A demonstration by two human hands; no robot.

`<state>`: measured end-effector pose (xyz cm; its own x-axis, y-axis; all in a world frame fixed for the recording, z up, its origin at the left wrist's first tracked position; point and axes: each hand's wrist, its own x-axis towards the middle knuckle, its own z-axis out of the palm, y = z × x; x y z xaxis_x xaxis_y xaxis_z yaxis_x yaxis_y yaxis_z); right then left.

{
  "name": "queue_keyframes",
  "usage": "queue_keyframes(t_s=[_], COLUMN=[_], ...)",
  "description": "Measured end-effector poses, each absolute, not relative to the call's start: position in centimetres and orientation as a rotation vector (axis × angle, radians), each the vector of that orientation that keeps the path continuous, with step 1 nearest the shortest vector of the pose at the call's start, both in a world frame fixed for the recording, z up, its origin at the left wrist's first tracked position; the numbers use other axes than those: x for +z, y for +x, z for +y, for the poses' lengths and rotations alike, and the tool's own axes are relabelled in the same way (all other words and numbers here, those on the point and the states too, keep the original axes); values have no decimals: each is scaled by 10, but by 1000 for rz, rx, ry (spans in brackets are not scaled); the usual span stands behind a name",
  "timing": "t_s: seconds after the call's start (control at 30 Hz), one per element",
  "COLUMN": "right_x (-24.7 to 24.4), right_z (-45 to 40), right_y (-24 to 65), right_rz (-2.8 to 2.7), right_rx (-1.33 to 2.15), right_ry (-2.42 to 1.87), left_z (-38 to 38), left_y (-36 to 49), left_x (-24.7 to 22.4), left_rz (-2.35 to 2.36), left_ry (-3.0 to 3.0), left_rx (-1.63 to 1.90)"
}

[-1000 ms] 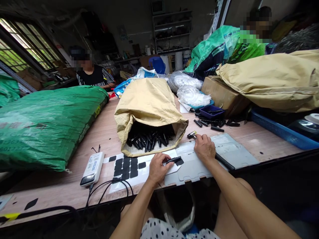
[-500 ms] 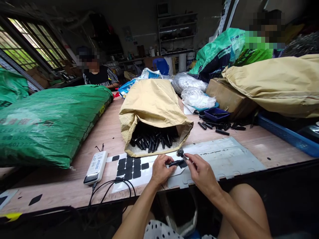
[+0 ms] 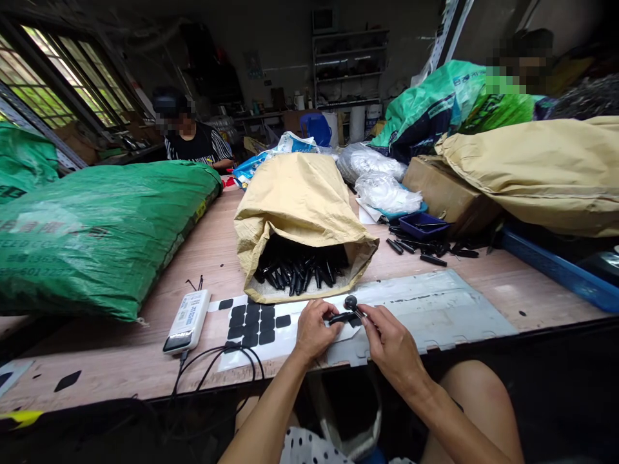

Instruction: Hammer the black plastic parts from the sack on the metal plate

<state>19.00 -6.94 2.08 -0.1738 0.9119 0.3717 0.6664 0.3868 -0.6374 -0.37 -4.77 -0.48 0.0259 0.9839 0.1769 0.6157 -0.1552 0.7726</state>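
My left hand (image 3: pixel 314 327) is closed on a slim black handle-like piece (image 3: pixel 342 317) near the table's front edge. Pinched in my right hand (image 3: pixel 389 335) is a thin metal-looking rod with a round black knob (image 3: pixel 351 301) at its end, held over the black piece. Both hands are over a grey sheet (image 3: pixel 425 309). Just beyond them lies a beige sack (image 3: pixel 300 193), its mouth towards me, with several black pieces (image 3: pixel 300 274) inside. Left of my left hand, black rounded squares (image 3: pixel 251 322) sit on a white sheet.
A white power bank (image 3: pixel 187 322) with black cables lies at the left, before a big green sack (image 3: pixel 97 238). At the right are a purple tray (image 3: pixel 424 225), loose black pieces, a carton (image 3: pixel 449 193) and a blue basket (image 3: pixel 556 267). Two people are beyond the table.
The round knob in my right hand has turned and shows more fully. Both hands keep nearly the same place and hold; the whole view has shifted slightly.
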Motion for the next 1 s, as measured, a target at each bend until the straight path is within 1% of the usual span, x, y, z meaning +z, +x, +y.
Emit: queue_keyframes(t_s=[0.1, 0.17, 0.4, 0.53, 0.63, 0.73, 0.83, 0.9, 1.0], right_x=[17, 14, 4, -9, -7, 7, 23, 29, 32], right_z=[-71, -69, -21, 6, 6, -12, -36, -50, -65], right_y=[195, 203, 252, 268, 262, 243, 217, 201, 183], right_rz=[-1881, -1835, -1851, -1934, -1915, -1954, -2253, -2312, -2217], right_rx=[461, 419, -91, -198, -230, -136, 174, 293, 366], right_ry=[-1379, -1422, -1796, -1881, -1887, -1711, -1285, -1215, -1242], left_z=[-48, -48, -48, -48, -50, -53, -59, -63, -72], left_y=[-4, -4, -5, -4, -4, -5, -4, -2, 5], left_x=[-4, -3, 0, -1, 1, 8, 22, 29, 31], left_rz=[1628, 1631, 1616, 1608, 1569, 1512, 1410, 1324, 1215], left_ry=[1834, 1835, 1809, 1814, 1785, 1758, 1751, 1690, 1378], left_rx=[978, 969, 972, 990, 1019, 1041, 1090, 1148, 1244])
